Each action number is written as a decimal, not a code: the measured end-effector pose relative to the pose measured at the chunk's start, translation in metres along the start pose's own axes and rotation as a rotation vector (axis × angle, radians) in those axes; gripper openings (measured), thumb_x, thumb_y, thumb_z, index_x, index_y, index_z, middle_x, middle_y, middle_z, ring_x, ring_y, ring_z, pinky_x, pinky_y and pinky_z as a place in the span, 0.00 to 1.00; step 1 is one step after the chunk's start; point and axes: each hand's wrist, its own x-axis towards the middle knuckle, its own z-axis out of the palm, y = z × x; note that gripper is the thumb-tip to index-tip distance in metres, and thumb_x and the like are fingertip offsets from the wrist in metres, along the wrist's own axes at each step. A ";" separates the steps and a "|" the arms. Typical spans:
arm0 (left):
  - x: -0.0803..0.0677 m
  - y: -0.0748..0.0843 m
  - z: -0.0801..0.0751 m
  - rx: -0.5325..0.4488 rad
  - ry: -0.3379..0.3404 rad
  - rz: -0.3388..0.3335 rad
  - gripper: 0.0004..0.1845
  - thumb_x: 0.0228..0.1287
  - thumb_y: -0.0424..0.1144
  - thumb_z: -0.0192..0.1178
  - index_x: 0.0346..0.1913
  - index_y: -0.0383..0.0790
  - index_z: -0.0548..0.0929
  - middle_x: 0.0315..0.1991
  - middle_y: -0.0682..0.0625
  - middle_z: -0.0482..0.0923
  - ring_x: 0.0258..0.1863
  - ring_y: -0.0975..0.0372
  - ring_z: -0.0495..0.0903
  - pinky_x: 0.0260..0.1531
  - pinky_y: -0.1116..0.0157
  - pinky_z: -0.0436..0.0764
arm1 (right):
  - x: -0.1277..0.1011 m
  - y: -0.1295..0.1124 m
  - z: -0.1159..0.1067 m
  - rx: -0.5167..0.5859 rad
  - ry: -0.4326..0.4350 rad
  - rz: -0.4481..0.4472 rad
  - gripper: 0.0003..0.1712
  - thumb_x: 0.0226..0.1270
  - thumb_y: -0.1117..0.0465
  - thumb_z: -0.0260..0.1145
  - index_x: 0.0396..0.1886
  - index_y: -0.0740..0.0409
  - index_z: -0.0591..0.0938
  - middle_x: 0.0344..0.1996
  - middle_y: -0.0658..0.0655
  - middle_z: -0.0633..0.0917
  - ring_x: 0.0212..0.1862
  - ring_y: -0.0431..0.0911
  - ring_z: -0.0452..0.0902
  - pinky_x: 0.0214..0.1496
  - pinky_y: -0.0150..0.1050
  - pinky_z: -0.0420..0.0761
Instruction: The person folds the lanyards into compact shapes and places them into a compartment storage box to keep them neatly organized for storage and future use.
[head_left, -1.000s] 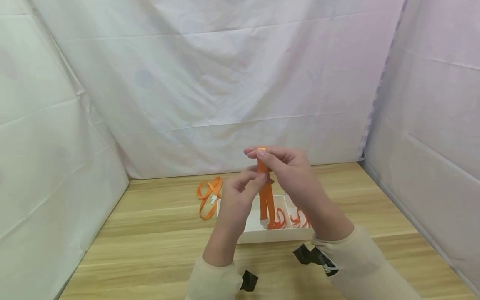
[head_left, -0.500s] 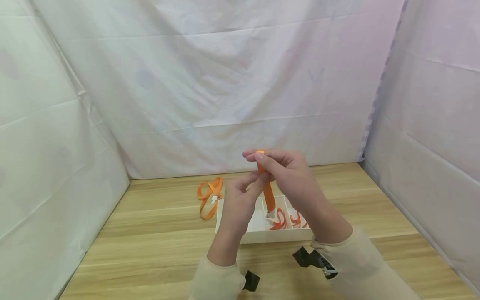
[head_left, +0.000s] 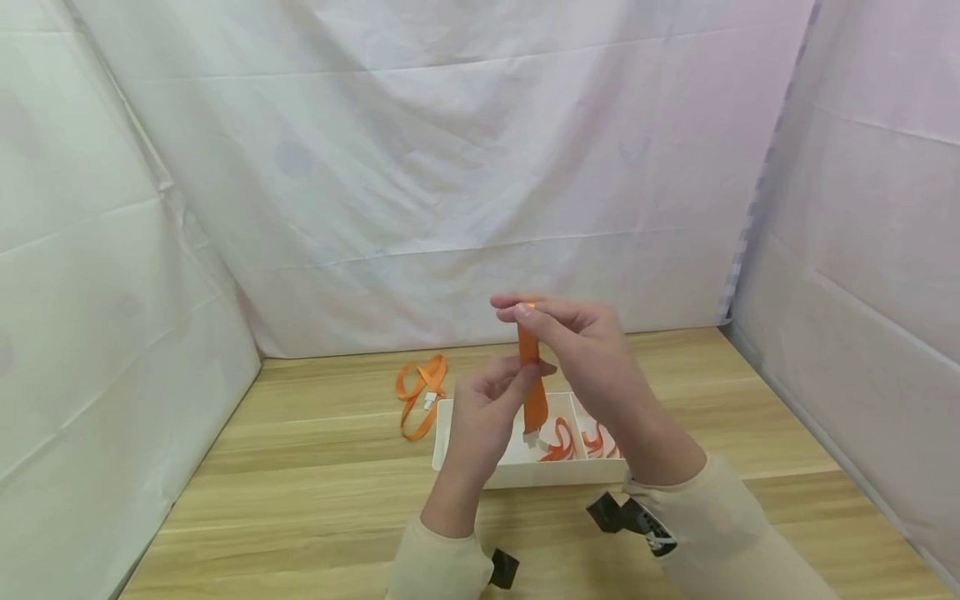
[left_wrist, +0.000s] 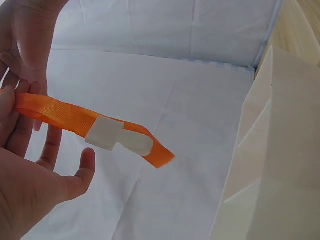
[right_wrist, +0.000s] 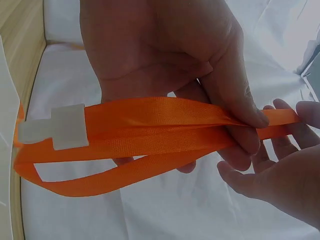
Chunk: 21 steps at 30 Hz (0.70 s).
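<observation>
Head view, hands: the right hand [head_left: 592, 358] is raised above the tabletop [head_left: 300, 467], pinching the top of an orange strap [head_left: 534, 392] between thumb and fingertips. The left hand [head_left: 483, 417] sits just below it, thumb and forefinger closed on the strap lower down.
Head view, strap: a flat woven orange band, doubled over and hanging straight down, with a small white clip [head_left: 531, 437] at its lower end. It hangs over a white tray [head_left: 480, 477].
Head view, tray: an open white box with dividers. Loose orange straps lie curled in its right compartments.
Head view, other strap: a second strap [head_left: 420, 392] lies looped on the tabletop just left of the tray, behind it.
Head view, surroundings: white cloth [head_left: 420, 167] hangs behind and at both sides.
Left wrist view, strap: the strap [left_wrist: 70, 117] runs out from the left hand [left_wrist: 30, 190], across its fingers [left_wrist: 50, 145]. The white clip [left_wrist: 112, 136] sits near the free end, which is cut at a slant.
Left wrist view, right hand: it [left_wrist: 27, 45] shows at the top left, above the strap.
Right wrist view, strap: the strap [right_wrist: 150, 135] shows as a long flat loop of ribbed weave, two layers pressed together under the right hand [right_wrist: 160, 65]. The white clip [right_wrist: 55, 127] is at the left end.
Right wrist view, left hand: its fingers [right_wrist: 280, 150] touch the strap's right end.
</observation>
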 end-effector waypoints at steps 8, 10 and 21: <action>-0.006 -0.005 -0.003 0.023 0.000 -0.002 0.09 0.76 0.38 0.65 0.48 0.38 0.92 0.54 0.45 0.89 0.57 0.60 0.85 0.59 0.56 0.85 | -0.001 -0.001 -0.003 -0.039 -0.018 -0.081 0.13 0.78 0.56 0.68 0.52 0.53 0.93 0.62 0.48 0.89 0.73 0.41 0.77 0.79 0.55 0.70; -0.007 -0.006 -0.004 0.034 -0.006 0.006 0.09 0.76 0.38 0.65 0.48 0.38 0.92 0.53 0.44 0.89 0.56 0.60 0.85 0.58 0.57 0.85 | 0.000 -0.001 -0.004 -0.060 -0.017 -0.122 0.12 0.78 0.57 0.68 0.53 0.54 0.93 0.62 0.49 0.89 0.72 0.41 0.78 0.78 0.54 0.72; -0.015 -0.017 -0.007 0.037 -0.051 -0.010 0.09 0.76 0.37 0.65 0.47 0.34 0.91 0.47 0.38 0.89 0.47 0.61 0.83 0.51 0.60 0.84 | 0.007 -0.013 -0.012 0.030 -0.009 -0.173 0.13 0.78 0.62 0.65 0.53 0.60 0.92 0.56 0.49 0.92 0.68 0.50 0.82 0.74 0.49 0.74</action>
